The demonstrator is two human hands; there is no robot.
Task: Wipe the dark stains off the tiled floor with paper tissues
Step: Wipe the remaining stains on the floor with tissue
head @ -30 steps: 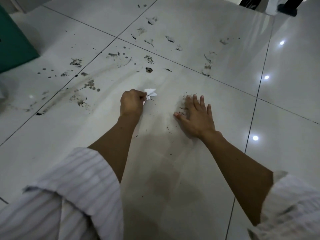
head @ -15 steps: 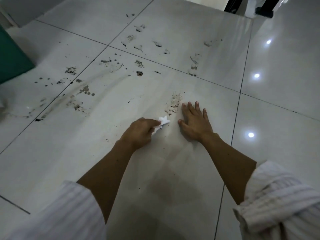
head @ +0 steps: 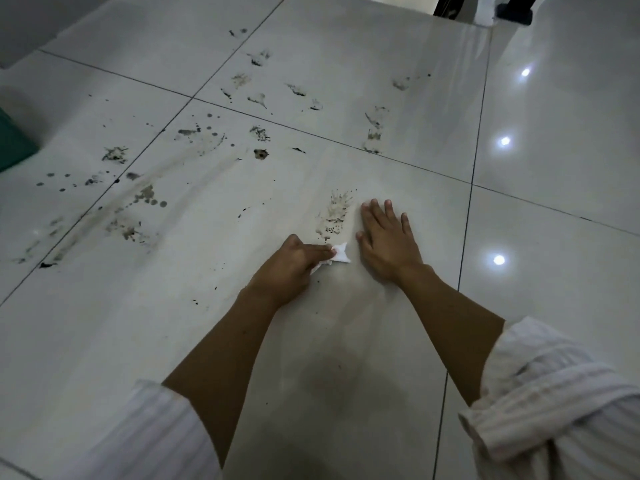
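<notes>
The left hand (head: 289, 263) pinches a crumpled tissue (head: 337, 255) just below the smeared stain (head: 335, 213) (streaked away from the person), nearer than the flat, empty right hand (head: 388, 241).

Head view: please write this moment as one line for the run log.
left hand: holds tissue on floor | right hand: flat on floor | stain: beyond tissue, unwiped

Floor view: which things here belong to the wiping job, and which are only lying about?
Job: paper tissue gripped by left hand; right hand flat on tiled floor; dark stains.
Lying about: green object; dark furniture base.
</notes>
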